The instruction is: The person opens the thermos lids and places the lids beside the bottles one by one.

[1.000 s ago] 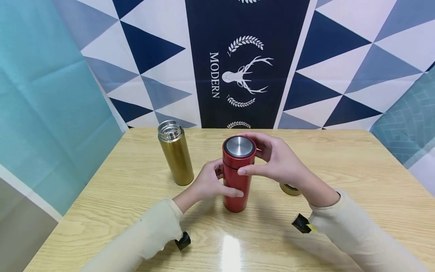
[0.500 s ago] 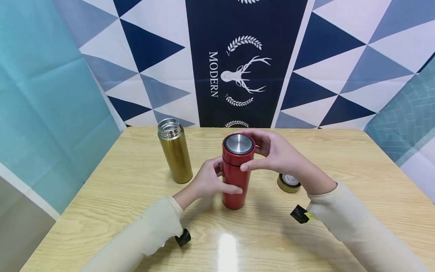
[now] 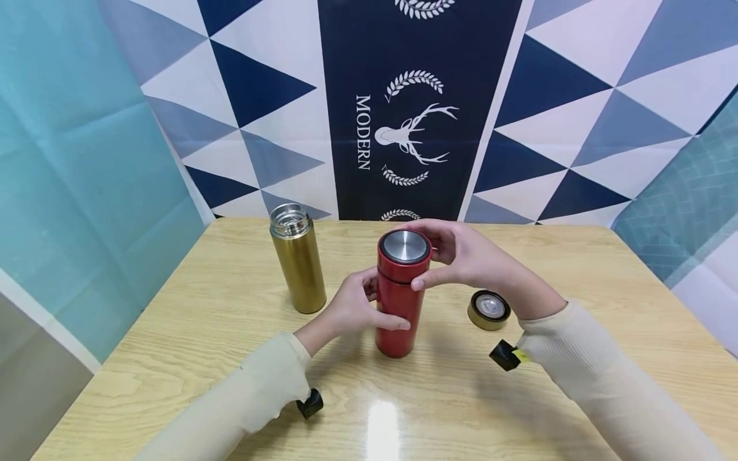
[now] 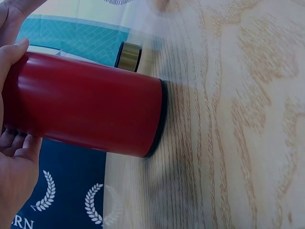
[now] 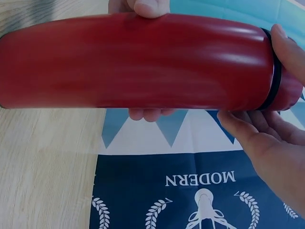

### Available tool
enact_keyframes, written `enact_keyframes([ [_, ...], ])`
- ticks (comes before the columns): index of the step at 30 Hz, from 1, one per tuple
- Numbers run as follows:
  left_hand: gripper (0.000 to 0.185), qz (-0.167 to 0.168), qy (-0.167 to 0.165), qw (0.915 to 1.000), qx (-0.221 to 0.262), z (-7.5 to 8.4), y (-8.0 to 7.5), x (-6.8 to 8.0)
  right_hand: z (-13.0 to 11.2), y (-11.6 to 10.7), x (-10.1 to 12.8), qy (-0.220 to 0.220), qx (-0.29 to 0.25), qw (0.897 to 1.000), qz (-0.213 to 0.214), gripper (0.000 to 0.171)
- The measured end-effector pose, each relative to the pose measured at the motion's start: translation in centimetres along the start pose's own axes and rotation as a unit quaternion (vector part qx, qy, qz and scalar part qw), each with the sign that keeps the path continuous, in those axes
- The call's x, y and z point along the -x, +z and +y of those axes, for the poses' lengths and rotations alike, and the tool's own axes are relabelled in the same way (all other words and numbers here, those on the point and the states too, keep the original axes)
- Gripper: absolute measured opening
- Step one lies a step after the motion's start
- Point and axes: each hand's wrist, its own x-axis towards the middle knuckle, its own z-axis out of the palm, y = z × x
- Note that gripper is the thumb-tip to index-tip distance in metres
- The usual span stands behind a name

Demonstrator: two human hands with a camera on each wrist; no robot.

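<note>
My left hand [image 3: 352, 307] grips the red flask [image 3: 398, 314] body; my right hand [image 3: 461, 259] pinches its lid [image 3: 405, 255] (upright on the table [image 3: 576, 269]). Risk: uneven twisting could tip it.

The only readable text is the word "MODERN", printed in white capitals on the dark navy centre panel of the backdrop cloth [image 3: 403, 109]. In the head view it runs vertically, beside a white stag's-head emblem [image 3: 412, 134]. It shows again in the right wrist view, upside down.
</note>
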Motion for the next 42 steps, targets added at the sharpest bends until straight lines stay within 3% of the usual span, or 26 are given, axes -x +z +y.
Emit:
enact_keyframes([
  [14,0.062,0.001,-0.001,1.0000,0.002,-0.1,0.0,0.0,1.1,-1.1,-0.8,-0.017,-0.025,0.997,-0.066,0.076],
  [21,0.062,0.009,0.004,0.9999,0.006,-0.1,0.0,0.1,1.7,-0.7,-0.4,-0.036,-0.028,0.994,-0.095,0.077],
  [24,0.062,0.011,0.007,0.9999,0.009,-0.2,0.0,0.3,1.5,0.4,0.1,-0.033,-0.001,0.997,-0.067,0.077],
  [29,0.062,0.005,0.007,0.9999,0.008,-0.4,0.2,0.5,0.7,2.6,1.1,-0.007,0.042,0.998,0.039,0.084],
  [35,0.063,0.003,0.012,0.9999,0.005,-0.5,0.4,0.4,-0.5,4.6,1.5,0.019,0.052,0.987,0.149,0.088],
  [42,0.065,0.006,0.004,1.0000,-0.003,0.0,0.2,0.2,-1.4,5.6,1.6,0.011,0.071,0.972,0.225,0.080],
])
